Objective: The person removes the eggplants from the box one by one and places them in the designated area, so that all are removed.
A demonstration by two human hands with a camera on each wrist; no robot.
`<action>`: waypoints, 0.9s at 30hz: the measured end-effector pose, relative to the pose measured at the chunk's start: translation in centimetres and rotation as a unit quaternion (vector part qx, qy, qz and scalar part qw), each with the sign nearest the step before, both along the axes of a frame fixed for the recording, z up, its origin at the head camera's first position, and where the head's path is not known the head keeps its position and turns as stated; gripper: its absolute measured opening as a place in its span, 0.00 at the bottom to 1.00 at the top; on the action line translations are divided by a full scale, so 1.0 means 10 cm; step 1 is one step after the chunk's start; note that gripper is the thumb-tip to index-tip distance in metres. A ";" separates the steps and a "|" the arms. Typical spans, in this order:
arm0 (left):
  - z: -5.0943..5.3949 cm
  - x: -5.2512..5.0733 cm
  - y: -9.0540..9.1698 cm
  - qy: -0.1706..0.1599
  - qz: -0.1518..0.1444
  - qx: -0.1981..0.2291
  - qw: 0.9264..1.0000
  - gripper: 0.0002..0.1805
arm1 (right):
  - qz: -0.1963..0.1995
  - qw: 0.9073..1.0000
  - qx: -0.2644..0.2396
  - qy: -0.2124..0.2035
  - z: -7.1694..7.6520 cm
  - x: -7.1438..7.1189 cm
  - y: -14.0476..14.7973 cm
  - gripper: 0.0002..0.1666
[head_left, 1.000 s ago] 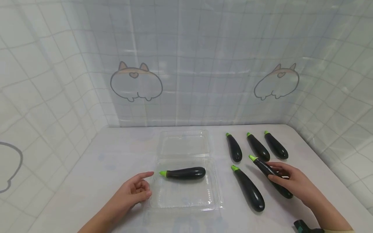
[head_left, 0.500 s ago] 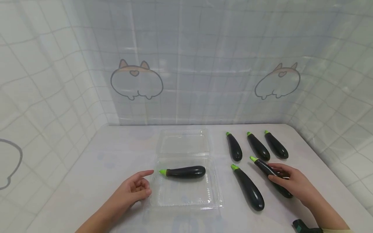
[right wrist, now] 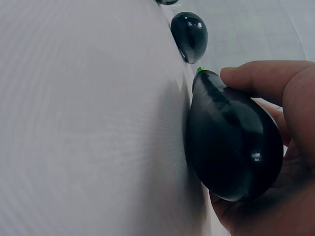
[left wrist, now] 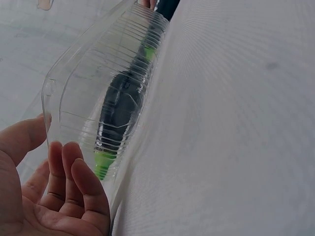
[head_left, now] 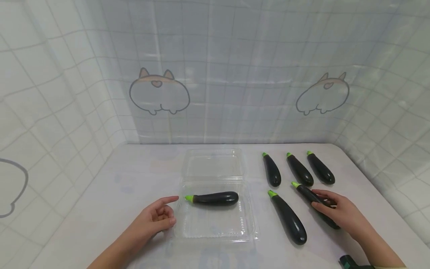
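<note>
My right hand (head_left: 340, 211) grips a dark glossy eggplant (head_left: 302, 192) with a bright green stem, thumb on the near side and fingers beyond it. In the right wrist view this eggplant (right wrist: 231, 142) lies close along the table surface. One eggplant (head_left: 216, 198) lies crosswise in the clear plastic clamshell box (head_left: 215, 229), stem to the left. Beside the box's left edge is my left hand (head_left: 151, 220), index finger extended, other fingers loosely bent. The left wrist view shows its thumb (left wrist: 27, 137) at the rim of the clear box (left wrist: 74, 73).
Another eggplant (head_left: 289, 220) lies between the box and my right hand. Three more eggplants, the left one (head_left: 272, 171) among them, lie at the back right. The box's lid (head_left: 213, 164) is folded back. A dark device (head_left: 352, 262) sits by my right wrist.
The right hand and its eggplant have shifted very slightly toward the near right, the stem end a little lower. The left hand stays beside the box. The whole view shifts slightly.
</note>
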State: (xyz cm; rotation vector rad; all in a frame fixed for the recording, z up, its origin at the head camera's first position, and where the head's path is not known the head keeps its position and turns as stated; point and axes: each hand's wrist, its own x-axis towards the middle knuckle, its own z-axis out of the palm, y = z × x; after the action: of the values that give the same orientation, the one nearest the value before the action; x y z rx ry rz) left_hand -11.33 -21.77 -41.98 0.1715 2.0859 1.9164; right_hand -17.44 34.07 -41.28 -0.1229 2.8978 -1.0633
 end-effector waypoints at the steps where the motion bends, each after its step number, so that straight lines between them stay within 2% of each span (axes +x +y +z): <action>1: 0.00 0.00 0.00 -0.002 0.000 0.000 1.000 0.37 | 0.000 1.000 0.004 0.002 0.00 0.00 0.00 0.36; 10: 0.00 0.00 0.01 -0.008 0.004 0.002 1.000 0.37 | 0.003 0.999 0.032 0.012 -0.01 -0.01 -0.02 0.37; 17: -0.01 0.01 0.00 0.000 0.001 0.004 1.000 0.37 | 0.014 0.999 0.033 0.026 -0.02 -0.01 -0.04 0.35; 27: 0.00 0.01 0.00 0.008 -0.003 0.003 1.000 0.36 | 0.019 0.999 0.028 0.024 -0.03 -0.01 -0.04 0.34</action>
State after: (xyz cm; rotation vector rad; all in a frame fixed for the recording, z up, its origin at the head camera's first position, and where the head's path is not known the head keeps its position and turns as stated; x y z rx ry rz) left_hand -11.23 -21.79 -41.97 0.1947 2.0876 1.9256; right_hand -17.52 33.64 -41.60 -0.2023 2.9524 -0.9849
